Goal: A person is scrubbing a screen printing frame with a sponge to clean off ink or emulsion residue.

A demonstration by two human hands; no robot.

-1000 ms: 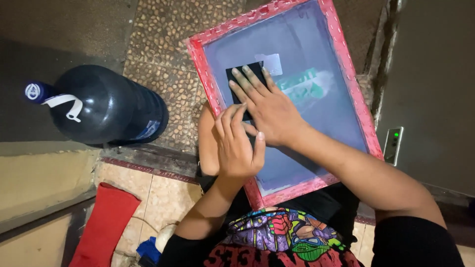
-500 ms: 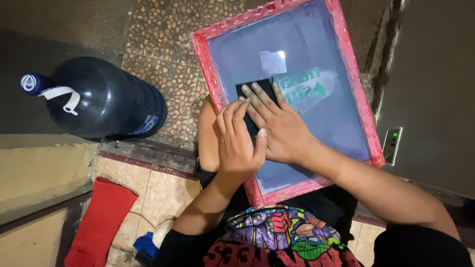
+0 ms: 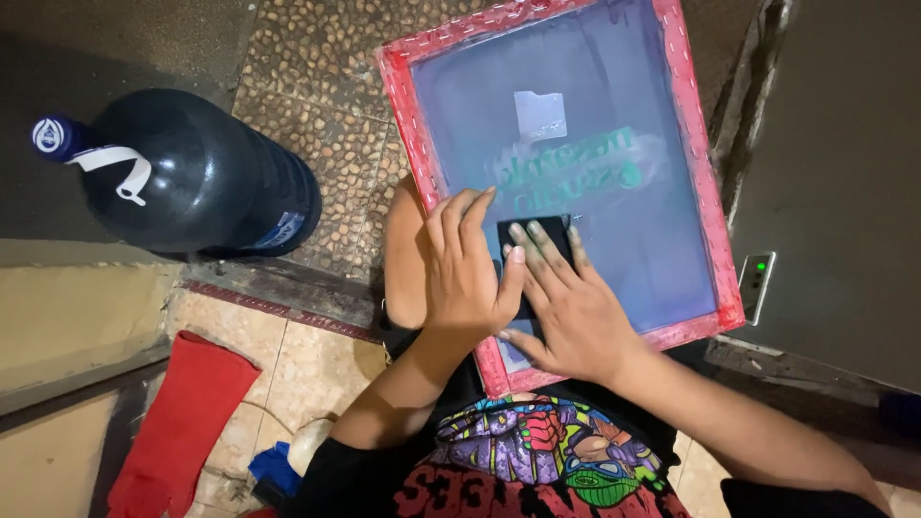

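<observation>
A red-framed printing screen [image 3: 693, 163] with bluish mesh rests tilted against my knee, a greenish stencil patch at its middle. My right hand [image 3: 566, 307] lies flat on the mesh, fingers pressing a small black pad [image 3: 549, 233] near the lower part of the screen. My left hand [image 3: 467, 269] sits beside it at the frame's left edge, fingers extended, its thumb touching the right hand's fingers and the pad's edge. A pale square patch [image 3: 540, 115] shows higher on the mesh.
A large dark blue water jug [image 3: 197, 177] lies on the pebbled floor at left. A red cloth [image 3: 177, 422] lies at lower left. A small device with a green light [image 3: 756, 283] sits right of the frame, by a dark panel [image 3: 844, 173].
Both hands have slid the black pad down the mesh toward me, uncovering the green stencil and pale patch. The view has shifted slightly.
</observation>
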